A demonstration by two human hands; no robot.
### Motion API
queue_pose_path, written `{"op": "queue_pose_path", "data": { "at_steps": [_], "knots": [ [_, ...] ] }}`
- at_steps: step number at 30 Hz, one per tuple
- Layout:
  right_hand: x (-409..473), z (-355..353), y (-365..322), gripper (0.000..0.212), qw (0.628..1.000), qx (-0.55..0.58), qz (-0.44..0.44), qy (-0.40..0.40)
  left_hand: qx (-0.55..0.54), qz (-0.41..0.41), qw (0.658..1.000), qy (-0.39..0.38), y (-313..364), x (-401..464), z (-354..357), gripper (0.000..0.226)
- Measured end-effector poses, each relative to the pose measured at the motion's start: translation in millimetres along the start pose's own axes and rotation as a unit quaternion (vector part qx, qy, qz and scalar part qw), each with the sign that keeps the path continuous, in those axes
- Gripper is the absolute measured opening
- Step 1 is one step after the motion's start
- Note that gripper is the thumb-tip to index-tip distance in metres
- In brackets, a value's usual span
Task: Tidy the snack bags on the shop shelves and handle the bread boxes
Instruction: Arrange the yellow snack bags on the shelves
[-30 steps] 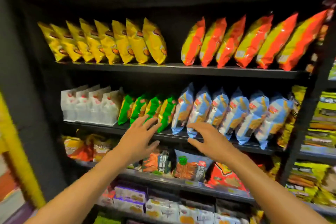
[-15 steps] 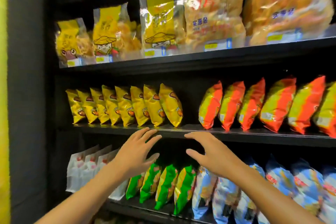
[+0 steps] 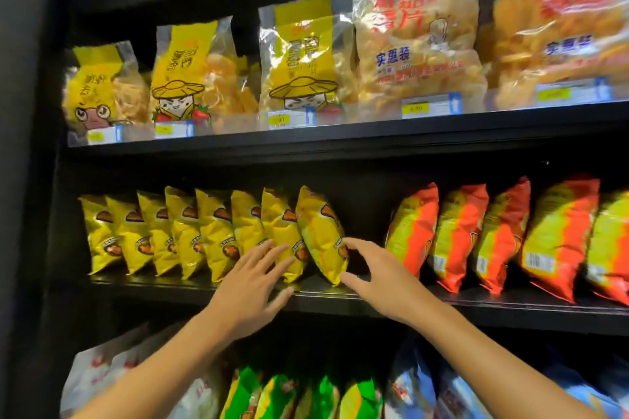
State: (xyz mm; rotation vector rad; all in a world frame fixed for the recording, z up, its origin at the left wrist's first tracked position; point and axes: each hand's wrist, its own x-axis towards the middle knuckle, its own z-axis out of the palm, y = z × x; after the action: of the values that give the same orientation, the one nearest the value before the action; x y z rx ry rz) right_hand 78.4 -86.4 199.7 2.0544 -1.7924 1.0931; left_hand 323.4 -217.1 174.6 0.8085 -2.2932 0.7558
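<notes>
A single head-worn wide-angle camera looks forward, close up, at black shop shelves [image 3: 340, 139]. The middle shelf sits about level with the view, the upper shelf is seen slightly from below, the lower one from above. Both forearms enter from the bottom edge. Straight lines bend near the borders.

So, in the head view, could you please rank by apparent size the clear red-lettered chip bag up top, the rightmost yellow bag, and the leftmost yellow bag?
1. Clear red-lettered chip bag, clearly largest.
2. Rightmost yellow bag.
3. Leftmost yellow bag, though it sits farther off to the side, so this gap is unsure.
</notes>
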Motion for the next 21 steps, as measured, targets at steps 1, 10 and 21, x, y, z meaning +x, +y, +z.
{"op": "queue_pose_path", "data": {
  "at_steps": [1,10,21],
  "knots": [
    [7,5,-1,0.073,1.000,0.008,0.018,0.003,-0.017,0.006,1.000,0.007,-7,0,9,0.071],
    [81,58,-11,0.101,0.976,0.063,0.192,0.086,-0.091,0.040,0.993,0.058,-41,-1,73,0.062],
    [66,62,-30,0.057,0.967,-0.016,0.203,0.154,-0.128,0.067,0.985,0.099,-44,-2,86,0.065]
  ]
}}
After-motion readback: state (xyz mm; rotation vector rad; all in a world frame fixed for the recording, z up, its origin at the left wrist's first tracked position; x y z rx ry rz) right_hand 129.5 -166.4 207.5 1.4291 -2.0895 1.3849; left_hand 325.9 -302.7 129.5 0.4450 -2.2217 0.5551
